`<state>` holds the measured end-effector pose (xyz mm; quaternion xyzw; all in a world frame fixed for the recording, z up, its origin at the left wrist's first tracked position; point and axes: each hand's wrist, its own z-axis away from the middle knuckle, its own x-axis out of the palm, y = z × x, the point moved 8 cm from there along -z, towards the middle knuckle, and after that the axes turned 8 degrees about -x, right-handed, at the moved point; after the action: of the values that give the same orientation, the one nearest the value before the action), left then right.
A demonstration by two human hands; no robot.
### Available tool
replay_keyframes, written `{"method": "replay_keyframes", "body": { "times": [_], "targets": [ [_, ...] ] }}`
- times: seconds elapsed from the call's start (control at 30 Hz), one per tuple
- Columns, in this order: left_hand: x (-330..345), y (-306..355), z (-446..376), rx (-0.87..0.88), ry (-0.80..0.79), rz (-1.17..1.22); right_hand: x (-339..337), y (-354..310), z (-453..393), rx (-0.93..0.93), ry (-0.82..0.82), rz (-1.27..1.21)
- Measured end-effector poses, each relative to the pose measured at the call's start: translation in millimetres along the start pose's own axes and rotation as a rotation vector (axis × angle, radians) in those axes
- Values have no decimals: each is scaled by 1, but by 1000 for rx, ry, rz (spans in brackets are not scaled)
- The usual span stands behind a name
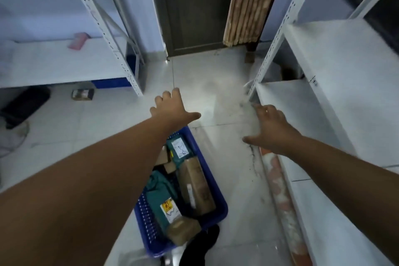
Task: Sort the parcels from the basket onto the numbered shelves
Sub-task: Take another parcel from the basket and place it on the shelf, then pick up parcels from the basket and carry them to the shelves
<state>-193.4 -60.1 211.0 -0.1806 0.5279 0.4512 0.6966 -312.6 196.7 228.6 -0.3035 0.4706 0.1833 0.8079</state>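
Shelving flanks you on both sides: the left shelf unit [64, 65] with a pink item [78, 40] on its board, and the right shelf unit [336, 84], its boards bare where you can see them. Between them, on the tiled floor [226, 97], sits your blue basket [218, 192], its long axis running away from you and leaning slightly left. Inside, a long brown parcel [195, 185] lies along the basket's right wall. A teal parcel [160, 198] lies along the left wall, and another teal parcel with a handwritten label [180, 150] lies at the far end. A small brown parcel [183, 230] rests at the near end. Your left hand [172, 107] reaches past the basket's far edge, fingers spread, holding nothing. Your right hand [272, 127] hovers beside the right shelf, fingers wide and empty.
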Motion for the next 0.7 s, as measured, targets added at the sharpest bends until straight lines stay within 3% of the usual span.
{"method": "replay_keyframes", "body": {
  "times": [0.4, 0.7],
  "targets": [
    [231, -85, -24, -121, -257, -31, 241, 42, -36, 35, -278, -118],
    [334, -92, -26, -125, -378, -44, 358, 63, -36, 152, -322, -370]
  ]
}}
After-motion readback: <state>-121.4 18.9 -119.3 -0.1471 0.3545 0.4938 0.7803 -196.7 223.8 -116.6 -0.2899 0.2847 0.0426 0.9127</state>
